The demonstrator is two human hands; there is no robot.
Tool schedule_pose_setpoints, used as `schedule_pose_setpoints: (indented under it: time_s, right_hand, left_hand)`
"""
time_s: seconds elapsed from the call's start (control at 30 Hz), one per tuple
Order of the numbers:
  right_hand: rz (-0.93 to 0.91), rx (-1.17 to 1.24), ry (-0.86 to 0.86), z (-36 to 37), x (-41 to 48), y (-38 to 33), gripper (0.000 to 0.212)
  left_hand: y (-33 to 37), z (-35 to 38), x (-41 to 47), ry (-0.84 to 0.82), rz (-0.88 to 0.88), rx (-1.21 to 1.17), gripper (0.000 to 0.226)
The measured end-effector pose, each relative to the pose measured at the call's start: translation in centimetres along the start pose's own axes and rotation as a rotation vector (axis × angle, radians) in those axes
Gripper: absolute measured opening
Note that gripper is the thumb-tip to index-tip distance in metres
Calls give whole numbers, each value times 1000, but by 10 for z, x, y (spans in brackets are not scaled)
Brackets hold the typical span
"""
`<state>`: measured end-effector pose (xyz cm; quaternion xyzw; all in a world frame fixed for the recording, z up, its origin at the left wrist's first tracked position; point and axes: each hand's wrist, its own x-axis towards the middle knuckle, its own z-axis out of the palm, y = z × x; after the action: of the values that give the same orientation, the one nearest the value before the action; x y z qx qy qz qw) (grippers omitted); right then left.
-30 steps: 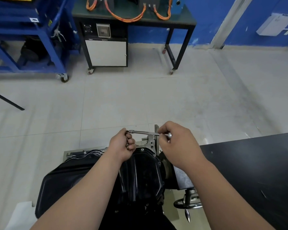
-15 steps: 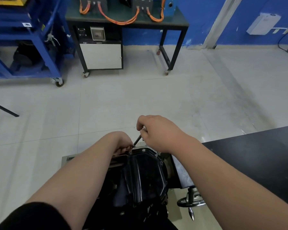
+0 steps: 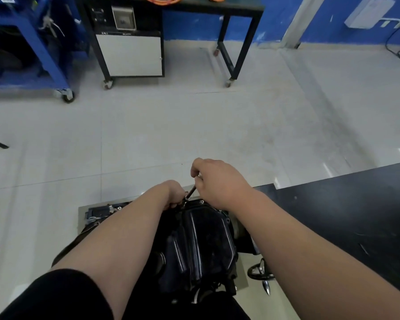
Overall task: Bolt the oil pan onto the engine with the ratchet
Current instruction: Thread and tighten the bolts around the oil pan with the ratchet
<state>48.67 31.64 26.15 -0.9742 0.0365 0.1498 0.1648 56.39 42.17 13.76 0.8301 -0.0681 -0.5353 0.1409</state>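
Observation:
The black oil pan [image 3: 201, 241] lies on the engine below me, ribbed side up. A slim metal ratchet [image 3: 190, 194] slants from the pan's far rim up to the right. My right hand [image 3: 219, 183] grips its handle above the far edge. My left hand [image 3: 174, 195] is curled at the ratchet's head end on the far left corner of the pan; its fingers are mostly hidden. A bright bolt head [image 3: 202, 201] shows on the rim just right of the ratchet's head.
A black tabletop [image 3: 346, 211] runs along the right. A chrome hand wheel [image 3: 261, 273] sticks out below the engine's right side. Across the tiled floor stand a black wheeled bench [image 3: 171, 40] and a blue cart [image 3: 30, 49].
The ratchet handle swung from lying level, pointing right, to slanting up and away. My right hand went with it, towards the left. The camera tipped down and closer.

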Motion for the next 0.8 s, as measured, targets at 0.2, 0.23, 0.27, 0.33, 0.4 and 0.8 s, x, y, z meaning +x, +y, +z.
schedule_pose_setpoints:
  time_s: [0.2, 0.23, 0.27, 0.33, 0.4, 0.8]
  right_hand:
    - [-5, 12, 14, 2, 2, 1, 15]
    - [-2, 13, 6, 2, 2, 0, 16]
    - [1, 10, -3, 2, 1, 0, 16]
    - [-4, -4, -25, 4, 0, -3, 16]
    - [-28, -23, -45, 5, -2, -6, 17]
    - [-67, -226, -129, 5, -12, -9, 22]
  left_hand:
    - [-4, -2, 0, 2, -10, -33, 42]
    - [-5, -2, 0, 11, -8, -30, 42]
    - [-7, -3, 0, 16, -5, -31, 43]
    - [-10, -1, -1, 14, 2, -43, 43]
    - [-13, 1, -2, 11, 11, -61, 41]
    - [-17, 1, -15, 73, 173, 110, 33]
